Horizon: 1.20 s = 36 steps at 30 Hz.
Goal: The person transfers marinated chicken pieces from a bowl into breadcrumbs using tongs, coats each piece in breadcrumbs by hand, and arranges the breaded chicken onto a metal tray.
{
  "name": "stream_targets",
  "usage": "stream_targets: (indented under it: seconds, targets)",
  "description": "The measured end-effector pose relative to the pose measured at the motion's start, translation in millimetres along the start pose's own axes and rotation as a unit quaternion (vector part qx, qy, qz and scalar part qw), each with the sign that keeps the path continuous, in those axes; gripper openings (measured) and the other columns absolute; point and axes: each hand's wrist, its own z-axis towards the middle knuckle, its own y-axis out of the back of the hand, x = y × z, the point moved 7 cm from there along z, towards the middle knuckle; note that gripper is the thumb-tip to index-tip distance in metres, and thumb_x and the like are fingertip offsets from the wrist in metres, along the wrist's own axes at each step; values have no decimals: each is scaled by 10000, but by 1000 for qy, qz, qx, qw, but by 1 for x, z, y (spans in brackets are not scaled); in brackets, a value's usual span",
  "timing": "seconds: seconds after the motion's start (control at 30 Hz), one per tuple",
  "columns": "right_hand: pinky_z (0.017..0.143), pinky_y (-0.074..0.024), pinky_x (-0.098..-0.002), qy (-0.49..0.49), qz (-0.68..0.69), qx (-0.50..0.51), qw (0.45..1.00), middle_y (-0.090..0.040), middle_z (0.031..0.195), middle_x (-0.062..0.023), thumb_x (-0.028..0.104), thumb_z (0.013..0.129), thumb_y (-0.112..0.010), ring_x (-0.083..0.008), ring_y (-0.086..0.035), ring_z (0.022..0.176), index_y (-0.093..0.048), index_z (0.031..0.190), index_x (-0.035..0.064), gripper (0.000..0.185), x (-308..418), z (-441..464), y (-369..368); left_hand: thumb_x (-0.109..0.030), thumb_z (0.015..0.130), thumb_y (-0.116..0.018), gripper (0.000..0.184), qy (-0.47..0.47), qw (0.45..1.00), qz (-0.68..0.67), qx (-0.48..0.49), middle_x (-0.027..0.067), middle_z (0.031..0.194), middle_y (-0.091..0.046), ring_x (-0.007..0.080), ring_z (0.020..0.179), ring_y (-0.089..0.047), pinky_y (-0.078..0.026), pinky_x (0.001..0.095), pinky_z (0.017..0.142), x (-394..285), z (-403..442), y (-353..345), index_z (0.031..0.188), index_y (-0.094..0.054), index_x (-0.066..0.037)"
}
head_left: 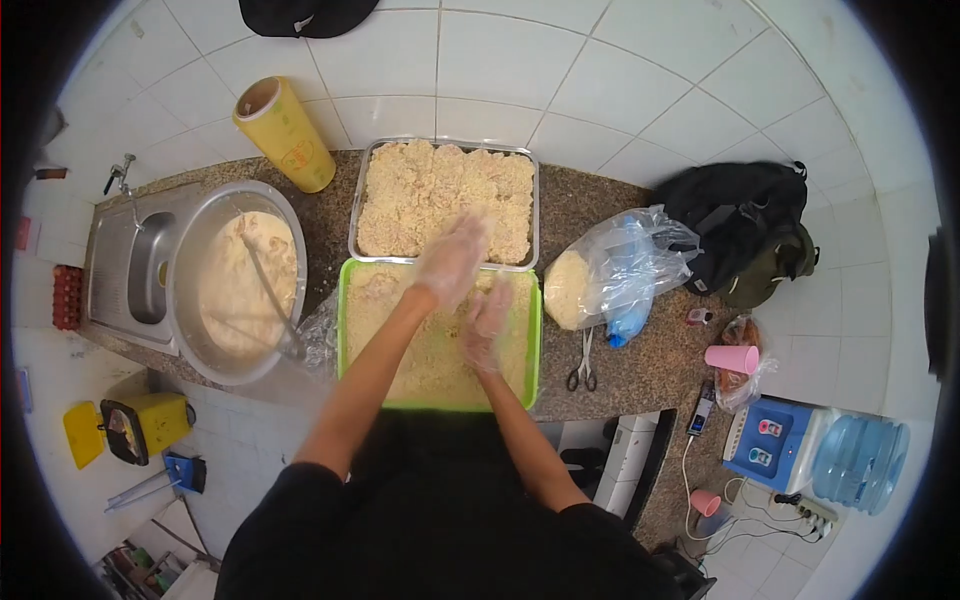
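Both hands wear clear plastic gloves. My left hand point(453, 262) reaches over the near edge of the metal tray point(354, 215), its fingers over the crumb-coated pieces point(440, 195); blur hides whether it holds anything. Lower and to the right, my right hand point(487, 325) is over the green tray point(344, 330), close to the layer of crumbs point(410, 360), palm turned inward and fingers pointing away from me. Nothing shows in its fingers. One coated piece point(378, 285) lies at the green tray's far left corner.
A large metal basin point(180, 290) with pale batter and a utensil stands left, beside the sink point(150, 265). A yellow film roll point(290, 140) is behind it. Right are a bag of crumbs point(570, 290), scissors point(584, 365), a backpack point(730, 210) and a water dispenser point(780, 440).
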Motion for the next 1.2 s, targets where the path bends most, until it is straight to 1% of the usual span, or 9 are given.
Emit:
stream_targets:
  seconds: [0.1,0.17,0.3,0.57,0.67,0.8,1.0,1.07,1.2]
  targets:
    - [1204,-348,-458,-31,149,109,982,-529,1497,-250,259,1092,-499,-376,-468,1432,-481,1479,-38,488,17,-19,-20,-257,1050,-503,377,50,987,-123,-92,242,1325,-658,379,1247,-624,-470,494,1100,9,-85,46,1312,-657,-34]
    - [1201,-349,-454,-44,146,180,972,-535,1488,-249,280,1097,-493,-369,-485,1413,-480,1476,-44,499,18,-29,-12,-208,1020,-585,271,52,986,33,-157,217,1233,-701,378,1131,-678,-530,469,1012,38,-162,49,1198,-706,-43]
    - [1153,-396,-426,-131,180,80,972,-612,1392,-207,277,1106,-497,-306,-566,1308,-534,1432,-42,457,4,-22,22,-107,968,-673,102,215,945,-15,-246,172,1048,-737,345,937,-708,-567,428,834,54,-282,95,1015,-732,-39]
    - [1079,-461,-361,-88,295,222,925,-684,1246,-142,286,1115,-514,-219,-621,1199,-564,1408,-38,440,42,-39,-33,-151,986,-663,184,291,917,-88,-256,174,1061,-745,335,981,-721,-558,406,872,56,-313,96,1078,-756,-22]
    - [1071,-482,-368,-247,401,339,815,-672,1255,-126,298,1095,-563,-218,-636,1167,-551,1456,31,449,-66,-61,-71,-175,993,-641,256,289,919,-120,-239,204,1136,-739,346,1023,-721,-563,406,899,51,-308,99,1186,-749,-47]
    - [1069,-495,-395,-493,361,527,591,-632,1348,-133,410,1025,-653,-236,-623,1220,-528,1485,48,598,-43,-66,-49,-215,1017,-609,270,299,925,-81,-218,210,1123,-728,398,1025,-701,-561,442,898,50,-306,97,1193,-721,-43]
    - [1085,-464,-490,-57,291,593,749,-584,1481,-160,488,932,-726,-281,-494,1399,-564,1481,62,713,18,-99,-124,-195,1005,-592,294,294,948,-44,-113,216,1154,-714,420,1017,-684,-556,477,893,55,-289,80,1245,-702,-66]
    - [1091,-451,-506,-270,304,574,711,-572,1504,-152,460,926,-731,-287,-452,1434,-619,1442,76,653,40,-97,-105,-200,1007,-583,290,278,952,-46,-117,220,1139,-711,428,1011,-679,-552,486,890,51,-288,84,1234,-701,-64]
    - [1054,-487,-413,-286,243,507,776,-678,1344,-133,369,903,-762,-254,-595,1268,-720,1280,6,526,18,-66,-58,-231,1022,-567,256,254,950,-71,-167,231,1042,-709,440,961,-678,-549,512,851,37,-292,98,1136,-700,-44]
